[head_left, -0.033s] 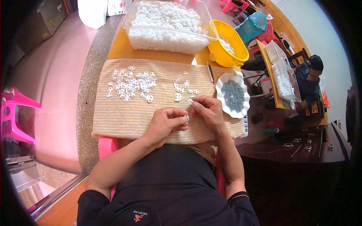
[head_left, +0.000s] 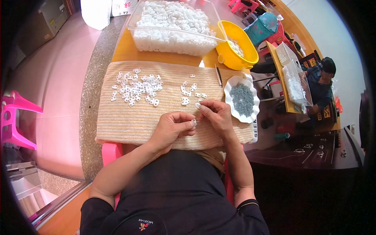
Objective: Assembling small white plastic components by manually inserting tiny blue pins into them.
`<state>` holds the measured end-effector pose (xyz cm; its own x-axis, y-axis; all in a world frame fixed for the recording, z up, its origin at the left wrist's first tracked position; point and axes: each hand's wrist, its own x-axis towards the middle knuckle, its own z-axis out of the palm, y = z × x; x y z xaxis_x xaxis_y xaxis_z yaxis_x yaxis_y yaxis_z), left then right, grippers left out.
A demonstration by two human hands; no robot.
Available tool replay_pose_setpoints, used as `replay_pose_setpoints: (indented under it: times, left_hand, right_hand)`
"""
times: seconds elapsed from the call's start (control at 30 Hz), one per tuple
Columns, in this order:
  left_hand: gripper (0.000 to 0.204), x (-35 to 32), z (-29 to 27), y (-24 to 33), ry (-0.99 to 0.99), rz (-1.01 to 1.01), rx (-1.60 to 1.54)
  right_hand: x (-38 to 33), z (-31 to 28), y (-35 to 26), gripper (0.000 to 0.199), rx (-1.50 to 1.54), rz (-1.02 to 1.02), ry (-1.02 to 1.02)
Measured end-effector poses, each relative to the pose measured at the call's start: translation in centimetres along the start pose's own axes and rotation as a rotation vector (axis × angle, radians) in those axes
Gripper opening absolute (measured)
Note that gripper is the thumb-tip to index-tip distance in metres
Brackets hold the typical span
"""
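Note:
Between thumb and forefinger, my left hand pinches a small white plastic piece; a thin pin-like bit sticks out of its right side. Just beside it, the thumb and forefinger of my right hand are pressed together. A whitish spot shows at their tips, too small to make out. Beyond my hands lie several similar white two-holed pieces. A larger scattered pile of white pieces is at the left. Right of my right hand stands a white wavy-rimmed dish filled with small grey metal parts.
A striped beige towel covers the near tabletop. Behind it stand a clear bin heaped with white pieces and a yellow basin. A black pen-like tool lies near the dish. Another person sits at the right, by a pink-floored room.

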<state>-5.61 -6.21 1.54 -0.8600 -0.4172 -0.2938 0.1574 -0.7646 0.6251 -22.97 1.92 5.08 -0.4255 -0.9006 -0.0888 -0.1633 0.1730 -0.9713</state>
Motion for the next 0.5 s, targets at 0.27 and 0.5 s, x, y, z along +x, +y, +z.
replay_pose_setpoints:
  times: [0.27,0.5]
  left_hand:
    - [0.013,0.0,0.0,0.0,0.008,-0.005,0.0]
    - [0.014,0.0,0.1,0.1,0.012,0.009,0.005]
  right_hand:
    - [0.1,0.0,0.5,0.014,-0.744,-0.563,0.082]
    - [-0.3,-0.3,-0.5,0.019,-1.022,-0.503,-0.029]
